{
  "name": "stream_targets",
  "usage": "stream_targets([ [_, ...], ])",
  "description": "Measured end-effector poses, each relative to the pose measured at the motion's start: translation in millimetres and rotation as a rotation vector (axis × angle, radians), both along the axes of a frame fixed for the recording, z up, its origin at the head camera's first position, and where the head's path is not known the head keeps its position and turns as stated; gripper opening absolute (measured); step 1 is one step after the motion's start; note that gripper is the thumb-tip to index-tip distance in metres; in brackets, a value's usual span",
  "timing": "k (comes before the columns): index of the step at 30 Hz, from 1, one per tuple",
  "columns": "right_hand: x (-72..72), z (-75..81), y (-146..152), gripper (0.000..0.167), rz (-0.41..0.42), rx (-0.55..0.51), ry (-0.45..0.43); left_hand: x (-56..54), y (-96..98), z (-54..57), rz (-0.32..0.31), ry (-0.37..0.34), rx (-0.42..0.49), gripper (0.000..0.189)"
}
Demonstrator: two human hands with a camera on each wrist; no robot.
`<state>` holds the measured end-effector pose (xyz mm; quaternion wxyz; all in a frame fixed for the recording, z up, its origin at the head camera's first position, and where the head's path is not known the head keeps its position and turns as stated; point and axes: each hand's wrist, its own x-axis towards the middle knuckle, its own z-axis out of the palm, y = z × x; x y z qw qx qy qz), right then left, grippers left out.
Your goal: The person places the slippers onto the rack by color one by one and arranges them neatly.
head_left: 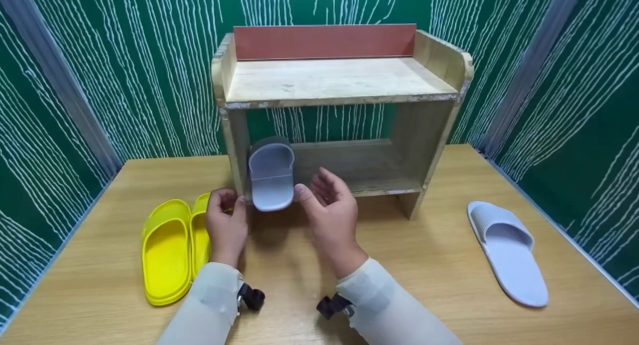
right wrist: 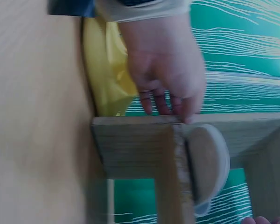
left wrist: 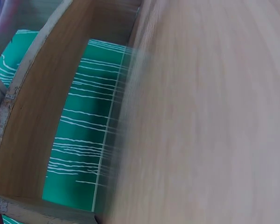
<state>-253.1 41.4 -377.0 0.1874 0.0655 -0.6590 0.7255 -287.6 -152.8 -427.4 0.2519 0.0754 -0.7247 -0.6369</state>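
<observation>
A grey slipper [head_left: 272,177] lies on the lower board of a wooden shelf unit [head_left: 342,80], against the left side panel, its heel end to the front. My left hand [head_left: 228,230] is at the front edge of that panel, fingers loosely bent; in the right wrist view the left hand's fingertips [right wrist: 186,112] touch the panel. To the right of the slipper, my right hand [head_left: 333,220] has relaxed fingers and holds nothing. Its thumb is close to the heel edge; whether it touches I cannot tell. The slipper [right wrist: 209,163] also shows from the side in the right wrist view.
A pair of yellow slippers [head_left: 163,262] stands on the table [head_left: 399,295] at the left, partly behind my left hand. Another pale grey slipper [head_left: 514,260] lies at the right. Green walls [head_left: 164,70] with white streaks surround the table.
</observation>
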Motion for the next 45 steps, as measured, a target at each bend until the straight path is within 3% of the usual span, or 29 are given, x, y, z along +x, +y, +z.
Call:
stream_targets([
  [9, -0.2, 9.4, 15, 0.062, 0.047, 0.040, 0.068, -0.5, -0.1, -2.1, 0.005, 0.039, -0.003, 0.020],
  [17, -1.2, 10.2, 31, 0.069, 0.085, 0.102, 0.060, -2.0, 0.0, -2.4, 0.000, 0.040, 0.001, 0.020],
  [35, -8.5, 5.5, 80, 0.064, 0.102, 0.187, 0.053, 0.1, 0.0, -3.3, 0.006, 0.041, -0.016, 0.019],
  [45, -10.6, 3.6, 107, 0.060, 0.068, 0.243, 0.021, 0.4, 1.0, -2.8, -0.004, 0.059, -0.012, 0.019],
])
